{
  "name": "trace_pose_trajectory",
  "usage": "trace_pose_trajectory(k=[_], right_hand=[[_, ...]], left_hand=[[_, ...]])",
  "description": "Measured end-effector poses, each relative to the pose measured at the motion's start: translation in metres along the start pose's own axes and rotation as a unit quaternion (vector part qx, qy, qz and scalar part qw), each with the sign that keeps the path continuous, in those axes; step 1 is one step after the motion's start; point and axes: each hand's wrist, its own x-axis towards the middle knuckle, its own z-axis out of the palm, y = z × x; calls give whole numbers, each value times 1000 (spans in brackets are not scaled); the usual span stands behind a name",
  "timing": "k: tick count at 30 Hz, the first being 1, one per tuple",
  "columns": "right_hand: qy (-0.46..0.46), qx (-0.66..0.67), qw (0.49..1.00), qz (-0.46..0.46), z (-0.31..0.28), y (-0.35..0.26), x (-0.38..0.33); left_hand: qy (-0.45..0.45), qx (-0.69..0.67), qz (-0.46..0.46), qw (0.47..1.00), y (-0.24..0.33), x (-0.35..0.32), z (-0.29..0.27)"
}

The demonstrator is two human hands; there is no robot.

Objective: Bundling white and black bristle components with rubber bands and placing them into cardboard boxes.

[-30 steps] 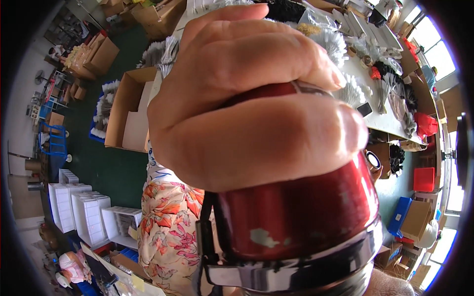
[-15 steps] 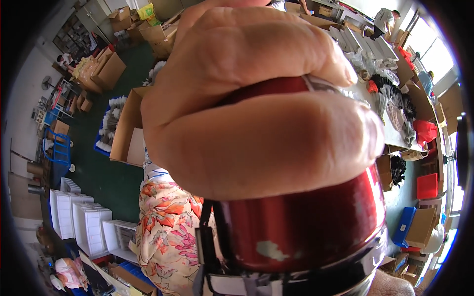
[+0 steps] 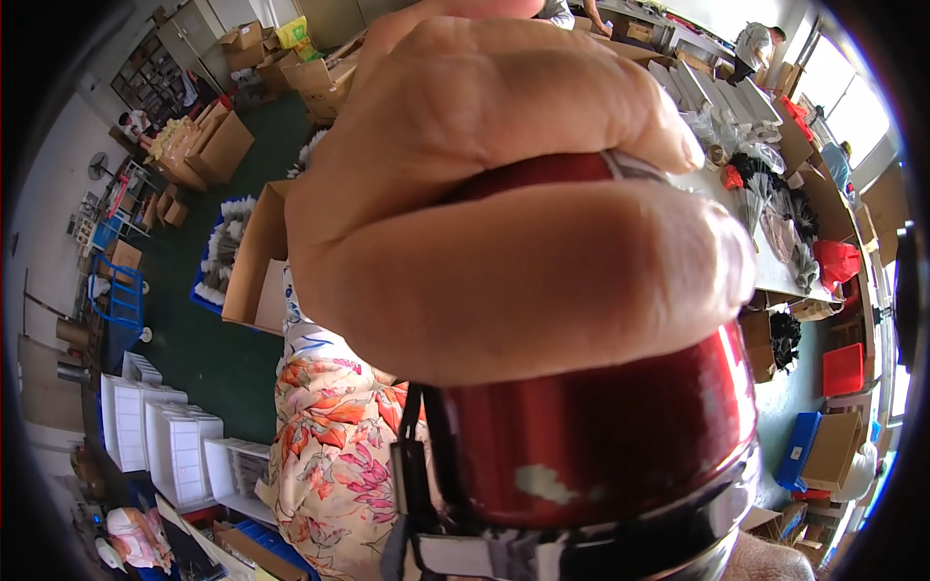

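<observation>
Very close to the camera, my left hand (image 3: 504, 281) is closed around a glossy dark red rounded object (image 3: 620, 436). The thumb lies across its front and the fingers wrap over its top. Pale chips mark the red surface. A black and silver band (image 3: 620, 542) runs round its lower rim, with a black strap and buckle (image 3: 409, 476) at the left side. What kind of object it is cannot be made out. Bare skin, perhaps my right hand (image 3: 775, 562), shows at the lower right beside the band; its fingers are hidden.
Floral cloth (image 3: 334, 465) hangs below. An open cardboard box (image 3: 254, 261) and a blue crate (image 3: 208, 295) stand left, above white plastic bins (image 3: 179, 445). A cluttered worktable (image 3: 765, 261) lies right, with a red bin (image 3: 843, 368) beyond. A person (image 3: 756, 46) stands at the far right.
The view has shifted slightly, so the room sits a little farther right. My left hand keeps its grip on the red object, which has tilted only slightly.
</observation>
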Motion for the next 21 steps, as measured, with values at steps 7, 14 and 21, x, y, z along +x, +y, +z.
trace_pose_trajectory(k=[7,14,21], right_hand=[[-22,9,999,22,-8,4,7],[-12,17,1000,17,-10,4,6],[-7,27,999,17,-16,2,6]], left_hand=[[-21,-8,2,1000,3,-1,1],[-38,-17,6,999,-4,0,4],[-52,-31,9,998,-7,0,-6]])
